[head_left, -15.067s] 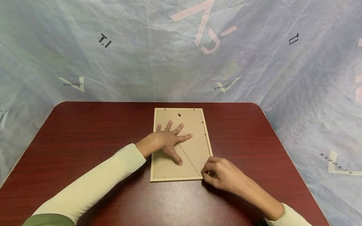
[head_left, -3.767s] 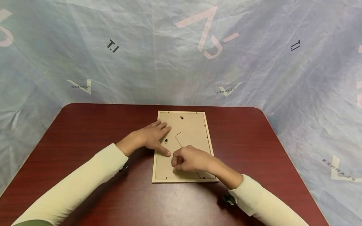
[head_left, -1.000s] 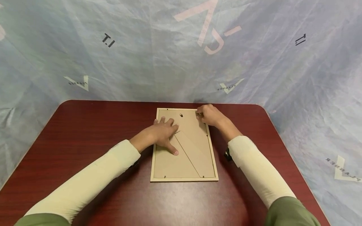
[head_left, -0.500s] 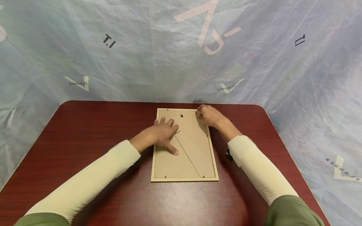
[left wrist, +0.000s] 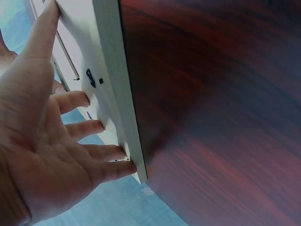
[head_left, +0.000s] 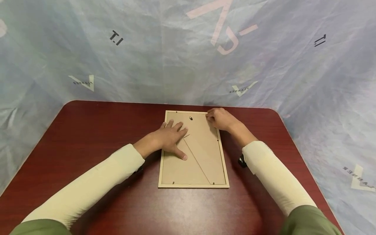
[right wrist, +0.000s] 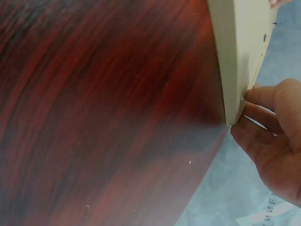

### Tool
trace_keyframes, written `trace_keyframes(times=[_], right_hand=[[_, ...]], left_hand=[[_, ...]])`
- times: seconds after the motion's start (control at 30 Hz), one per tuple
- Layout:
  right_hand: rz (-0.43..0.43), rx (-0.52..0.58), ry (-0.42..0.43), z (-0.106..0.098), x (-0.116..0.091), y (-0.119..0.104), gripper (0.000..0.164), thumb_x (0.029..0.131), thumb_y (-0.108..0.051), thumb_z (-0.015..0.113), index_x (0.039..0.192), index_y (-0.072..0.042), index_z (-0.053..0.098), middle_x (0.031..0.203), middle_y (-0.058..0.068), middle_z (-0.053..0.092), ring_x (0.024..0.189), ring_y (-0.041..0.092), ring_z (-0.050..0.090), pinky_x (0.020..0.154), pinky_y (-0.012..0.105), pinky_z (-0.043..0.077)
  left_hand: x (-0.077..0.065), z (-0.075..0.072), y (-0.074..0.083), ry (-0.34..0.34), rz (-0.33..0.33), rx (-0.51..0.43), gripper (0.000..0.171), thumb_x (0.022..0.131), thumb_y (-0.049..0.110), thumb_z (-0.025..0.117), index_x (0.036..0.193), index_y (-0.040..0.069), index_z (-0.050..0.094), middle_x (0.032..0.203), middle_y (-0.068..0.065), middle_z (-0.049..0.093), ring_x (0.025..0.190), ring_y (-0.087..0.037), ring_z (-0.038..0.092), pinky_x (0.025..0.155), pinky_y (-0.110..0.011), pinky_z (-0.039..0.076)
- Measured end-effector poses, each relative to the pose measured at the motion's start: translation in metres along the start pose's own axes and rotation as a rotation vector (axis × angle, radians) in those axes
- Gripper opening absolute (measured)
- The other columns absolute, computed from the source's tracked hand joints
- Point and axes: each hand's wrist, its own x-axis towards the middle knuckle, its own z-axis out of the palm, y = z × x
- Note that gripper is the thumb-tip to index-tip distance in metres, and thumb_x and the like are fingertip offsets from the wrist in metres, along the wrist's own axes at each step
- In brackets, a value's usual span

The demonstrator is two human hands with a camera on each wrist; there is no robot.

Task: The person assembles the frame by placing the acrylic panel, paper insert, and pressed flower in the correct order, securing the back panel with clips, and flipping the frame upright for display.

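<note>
A picture frame point(head_left: 194, 186) with a pale wooden rim lies face down on the table, its beige backing board point(head_left: 202, 153) upward. Small dark tabs point(head_left: 213, 183) sit along the rim, and a hanger ring point(head_left: 191, 118) is near the far end. The outline of an easel leg runs diagonally across the board. My left hand point(head_left: 170, 138) rests on the board's left half, fingers spread. At the far right corner, my right hand point(head_left: 220, 119) has curled fingers pinching the rim, thumb side on the board; the right wrist view shows fingertips point(right wrist: 248, 97) there. The tab beneath is hidden.
The dark red wooden table point(head_left: 102, 130) has rounded far corners. Grey printed sheeting point(head_left: 132, 65) hangs behind it and along both sides. Dark wrist straps point(head_left: 242, 161) show below the cream sleeves.
My right hand has gone from the near right corner, over the board's lower middle, to the far right corner. The near left tab now reaches inward over the board. Lately little has moved.
</note>
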Motion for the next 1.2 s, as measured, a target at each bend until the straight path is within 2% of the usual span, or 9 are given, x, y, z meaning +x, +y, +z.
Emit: trace_keyframes(times=[0.2,0.4,0.53,0.73,0.9,1.0,1.07,1.13,1.2], right_hand=[[-0.01,0.042,0.01,-0.002,0.0,0.006,0.034,0.109,-0.002,0.062,0.138,0.006,0.077,0.151,0.028,0.071,0.145,0.046,0.067,0.115,0.056,0.059],[0.048,0.087,0.009,-0.003,-0.002,0.008,0.032,0.107,-0.002,0.067,0.137,0.001,0.08,0.145,0.022,0.076,0.136,0.042,0.072,0.11,0.056,0.062],[0.025,0.075,0.041,0.001,0.002,0.005,0.03,0.108,-0.003,0.068,0.135,-0.001,0.082,0.139,0.019,0.08,0.133,0.04,0.074,0.11,0.055,0.061],[-0.067,0.09,0.055,0.017,0.022,-0.005,0.028,0.11,-0.012,0.07,0.135,-0.004,0.083,0.137,0.017,0.081,0.134,0.039,0.073,0.116,0.054,0.058],[-0.143,0.139,0.04,0.053,0.056,0.013,0.036,0.111,-0.03,0.069,0.144,-0.016,0.079,0.146,0.012,0.077,0.144,0.037,0.066,0.127,0.056,0.048],[-0.112,0.131,-0.015,0.053,0.064,-0.005,0.043,0.113,-0.036,0.068,0.152,-0.018,0.073,0.154,0.015,0.071,0.151,0.042,0.057,0.129,0.064,0.042],[-0.068,0.117,-0.044,0.04,0.059,-0.032,0.044,0.113,-0.033,0.069,0.153,-0.015,0.071,0.157,0.019,0.066,0.151,0.046,0.053,0.127,0.069,0.042],[-0.044,0.098,-0.069,0.031,0.056,-0.052,0.046,0.114,-0.032,0.069,0.157,-0.014,0.068,0.161,0.019,0.062,0.152,0.046,0.05,0.126,0.068,0.042],[-0.03,0.09,-0.07,0.03,0.058,-0.062,0.048,0.114,-0.032,0.07,0.158,-0.013,0.067,0.162,0.019,0.059,0.153,0.044,0.049,0.127,0.066,0.042]], left_hand=[[-0.004,0.002,-0.003,0.012,-0.002,-0.019,0.123,0.092,0.08,0.078,0.183,0.019,0.021,0.192,-0.015,0.01,0.176,-0.055,0.001,0.141,-0.072,0.01],[-0.005,0.008,-0.01,0.047,0.019,-0.044,0.117,0.095,0.078,0.076,0.181,0.017,0.027,0.191,-0.014,0.016,0.177,-0.05,0.007,0.141,-0.071,0.017],[-0.007,0.009,-0.013,0.059,0.019,-0.054,0.118,0.093,0.078,0.078,0.181,0.015,0.028,0.191,-0.015,0.018,0.177,-0.049,0.009,0.14,-0.07,0.02],[-0.008,0.012,-0.018,0.069,0.023,-0.051,0.126,0.088,0.081,0.082,0.18,0.012,0.029,0.189,-0.019,0.021,0.176,-0.05,0.014,0.14,-0.069,0.024],[-0.01,0.013,-0.02,0.057,0.023,-0.073,0.134,0.082,0.081,0.087,0.181,0.012,0.027,0.19,-0.019,0.017,0.177,-0.049,0.009,0.141,-0.067,0.023],[-0.01,0.014,-0.022,0.05,0.021,-0.081,0.139,0.08,0.081,0.089,0.181,0.012,0.025,0.191,-0.019,0.013,0.177,-0.05,0.007,0.14,-0.068,0.023],[-0.011,0.015,-0.023,0.048,0.023,-0.087,0.142,0.078,0.08,0.091,0.181,0.012,0.023,0.191,-0.019,0.012,0.177,-0.05,0.006,0.14,-0.069,0.023],[-0.01,0.016,-0.024,0.047,0.027,-0.089,0.143,0.077,0.079,0.092,0.182,0.011,0.023,0.191,-0.02,0.01,0.177,-0.05,0.005,0.14,-0.069,0.023],[-0.01,0.016,-0.024,0.047,0.033,-0.088,0.143,0.076,0.078,0.093,0.181,0.011,0.023,0.191,-0.021,0.01,0.177,-0.051,0.005,0.14,-0.068,0.023]])
